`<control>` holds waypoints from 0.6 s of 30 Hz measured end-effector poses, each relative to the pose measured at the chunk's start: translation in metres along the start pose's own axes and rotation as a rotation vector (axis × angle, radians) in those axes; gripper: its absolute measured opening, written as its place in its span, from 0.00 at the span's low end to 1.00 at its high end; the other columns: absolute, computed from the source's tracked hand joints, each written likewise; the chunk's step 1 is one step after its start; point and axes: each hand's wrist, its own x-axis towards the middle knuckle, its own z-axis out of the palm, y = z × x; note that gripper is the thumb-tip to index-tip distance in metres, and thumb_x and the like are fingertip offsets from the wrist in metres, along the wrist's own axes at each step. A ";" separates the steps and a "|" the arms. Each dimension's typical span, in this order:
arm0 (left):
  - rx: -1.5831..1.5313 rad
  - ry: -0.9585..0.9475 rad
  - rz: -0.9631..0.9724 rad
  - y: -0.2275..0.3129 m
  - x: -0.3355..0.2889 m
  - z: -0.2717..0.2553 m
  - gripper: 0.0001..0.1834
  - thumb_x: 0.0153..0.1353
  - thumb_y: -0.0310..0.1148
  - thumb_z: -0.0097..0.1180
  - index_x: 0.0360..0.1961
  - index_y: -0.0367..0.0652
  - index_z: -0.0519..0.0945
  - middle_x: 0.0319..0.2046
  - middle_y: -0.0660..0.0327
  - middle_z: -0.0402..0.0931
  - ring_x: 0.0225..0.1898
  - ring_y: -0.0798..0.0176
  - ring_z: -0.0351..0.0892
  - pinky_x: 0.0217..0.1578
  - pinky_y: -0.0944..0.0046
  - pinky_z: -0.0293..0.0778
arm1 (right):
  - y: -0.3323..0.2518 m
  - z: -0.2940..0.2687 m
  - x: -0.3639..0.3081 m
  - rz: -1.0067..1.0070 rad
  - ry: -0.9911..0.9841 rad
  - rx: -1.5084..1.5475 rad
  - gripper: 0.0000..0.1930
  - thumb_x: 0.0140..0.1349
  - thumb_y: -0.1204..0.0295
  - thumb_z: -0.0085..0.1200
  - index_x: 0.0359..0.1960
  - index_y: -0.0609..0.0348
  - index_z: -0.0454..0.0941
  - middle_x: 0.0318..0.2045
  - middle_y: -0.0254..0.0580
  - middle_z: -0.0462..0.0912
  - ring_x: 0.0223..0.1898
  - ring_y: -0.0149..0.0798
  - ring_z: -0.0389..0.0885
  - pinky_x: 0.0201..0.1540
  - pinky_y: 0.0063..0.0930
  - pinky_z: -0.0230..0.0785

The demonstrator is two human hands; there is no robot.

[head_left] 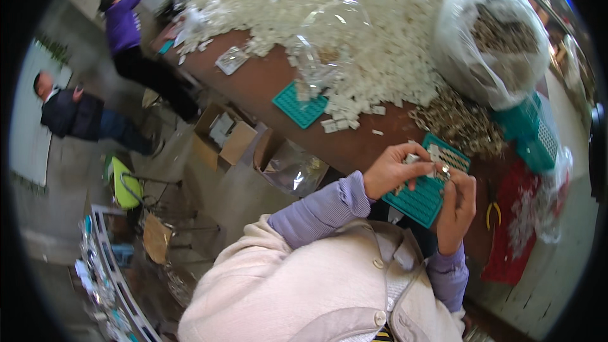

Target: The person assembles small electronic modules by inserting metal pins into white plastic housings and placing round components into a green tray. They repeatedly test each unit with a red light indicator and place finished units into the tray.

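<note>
Above a teal slotted tray (415, 204), my two hands almost meet at the fingertips. My left hand (394, 170) is closed in a pinch, with a small white plastic piece (411, 159) at its fingers. Between the thumb and fingers of my right hand (458, 204) is a small shiny metal piece (445, 169), its exact kind too small to make out. Several pale pieces sit in rows at the tray's far end. Just beyond the tray spreads a heap of brownish metal pieces (457, 121).
A huge mound of white plastic pieces (380, 31) covers the far table. Beside it stand a clear bag of metal pieces (448, 38), another teal tray (299, 106) and a teal basket (537, 136). Yellow-handled pliers (493, 212) lie at right. Cardboard boxes (221, 133) and two people are at left.
</note>
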 end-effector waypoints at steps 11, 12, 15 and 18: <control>0.180 -0.099 0.212 0.005 -0.015 -0.001 0.10 0.69 0.29 0.72 0.47 0.41 0.83 0.42 0.67 0.81 0.35 0.77 0.79 0.30 0.70 0.78 | -0.010 -0.005 -0.006 0.340 -0.172 0.398 0.03 0.79 0.81 0.48 0.44 0.60 0.73 0.28 0.32 0.77 0.27 0.22 0.72 0.33 0.20 0.65; 0.187 -0.102 0.225 0.005 -0.015 -0.001 0.11 0.68 0.29 0.72 0.48 0.42 0.83 0.42 0.66 0.81 0.35 0.75 0.80 0.31 0.69 0.78 | -0.012 -0.005 -0.004 0.327 -0.189 0.426 0.03 0.79 0.81 0.48 0.44 0.60 0.72 0.25 0.32 0.77 0.25 0.23 0.73 0.32 0.20 0.66; 0.332 -0.092 0.410 0.006 -0.014 -0.003 0.14 0.66 0.32 0.74 0.48 0.42 0.83 0.41 0.63 0.82 0.33 0.69 0.82 0.32 0.65 0.78 | -0.018 -0.004 -0.004 0.358 -0.220 0.348 0.04 0.79 0.81 0.46 0.43 0.60 0.72 0.20 0.33 0.77 0.22 0.25 0.76 0.29 0.20 0.66; 0.631 -0.067 0.681 0.007 -0.014 -0.005 0.16 0.64 0.36 0.75 0.46 0.43 0.82 0.39 0.61 0.83 0.32 0.60 0.83 0.33 0.60 0.78 | -0.020 -0.004 -0.008 0.279 -0.256 0.261 0.05 0.80 0.81 0.45 0.43 0.61 0.71 0.21 0.37 0.80 0.22 0.26 0.81 0.26 0.20 0.65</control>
